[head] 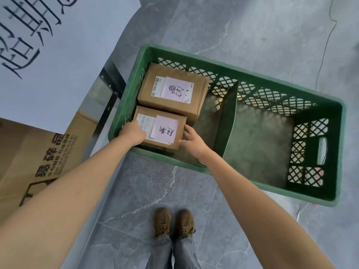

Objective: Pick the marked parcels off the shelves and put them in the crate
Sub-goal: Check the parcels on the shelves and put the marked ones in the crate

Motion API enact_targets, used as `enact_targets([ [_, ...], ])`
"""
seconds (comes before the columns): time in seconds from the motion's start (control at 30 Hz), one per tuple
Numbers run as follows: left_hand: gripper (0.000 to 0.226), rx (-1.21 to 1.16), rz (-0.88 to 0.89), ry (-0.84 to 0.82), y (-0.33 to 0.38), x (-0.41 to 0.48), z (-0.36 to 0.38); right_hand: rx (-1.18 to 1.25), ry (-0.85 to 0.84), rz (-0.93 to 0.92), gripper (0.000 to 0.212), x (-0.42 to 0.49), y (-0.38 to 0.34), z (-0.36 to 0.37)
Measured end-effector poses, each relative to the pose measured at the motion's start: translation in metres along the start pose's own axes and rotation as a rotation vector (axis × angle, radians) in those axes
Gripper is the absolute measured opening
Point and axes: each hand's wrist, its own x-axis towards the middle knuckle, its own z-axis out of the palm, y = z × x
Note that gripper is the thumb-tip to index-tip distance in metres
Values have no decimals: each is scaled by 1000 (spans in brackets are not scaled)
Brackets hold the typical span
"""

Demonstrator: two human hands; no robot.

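**Small parcel in crate, both hands on it.**

Green plastic lattice crate (233, 71) stands on grey veined floor tiles (252, 26), split by green divider panel (227, 123). Small brown cardboard parcel (165, 131) w/ white label & pink handwritten note lies in compartment on person's left, at near wall, touching larger brown cardboard parcel (172, 88) w/ same marking behind it. L hand (134, 133) grips small parcel's left end, fingers curled over top edge onto label. R hand (192, 140): fingers spread, fairly straight, tips against parcel's right side, thumb at near corner, not closed round it. Parcel resting on crate floor or not: cannot tell. Left of crate: dark metal shelf post (110, 98), printed brown carton (38, 162), white sheet (58, 65) w/ large dark characters. Brown shoes (162, 222) at bottom.
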Motion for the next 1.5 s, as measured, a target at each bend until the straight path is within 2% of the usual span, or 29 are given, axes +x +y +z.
enact_targets([
  [0.13, 48, 7, 82, -7, 22, -32, -8, -228, -16, -38, 61, -27, -29, -1],
  [0.23, 55, 55, 208, 41, 49, -66, -27, -491, 81, -182, 54, -57, -68, -11],
  [0.33, 53, 196, 335, 161, 80, -94, -56, -712, 219, -289, 55, -94, -115, -26],
  [0.43, 50, 391, 417, 349, 112, -125, -100, -890, 355, -362, 56, -137, -164, -47],
  [0.53, 49, 420, 442, 446, 138, -165, -149, -969, 443, -401, 56, -188, -208, -66],
  [0.73, 49, 393, 456, 516, 166, -253, -229, -990, 513, -437, 58, -281, -267, -85],
  [0.9, 49, 328, 433, 562, 162, -323, -264, -1068, 447, -487, 57, -339, -295, -84],
  [1.1, 48, 200, 316, 677, 127, -420, -288, -1220, 302, -691, 62, -389, -332, -58],
  [1.2, 48, 151, 223, 761, 100, -473, -288, -1288, 201, -831, 60, -424, -345, -25],
  [1.33, 49, 143, 68, 826, 45, -543, -289, -1401, 103, -1037, 43, -489, -352, 39],
  [1.4, 48, 146, -8, 848, 10, -580, -290, -1452, 73, -1181, 42, -525, -351, 76],
  [1.5, 48, 152, -126, 922, -37, -640, -288, -1448, -96, -1243, 50, -577, -350, 128],
])
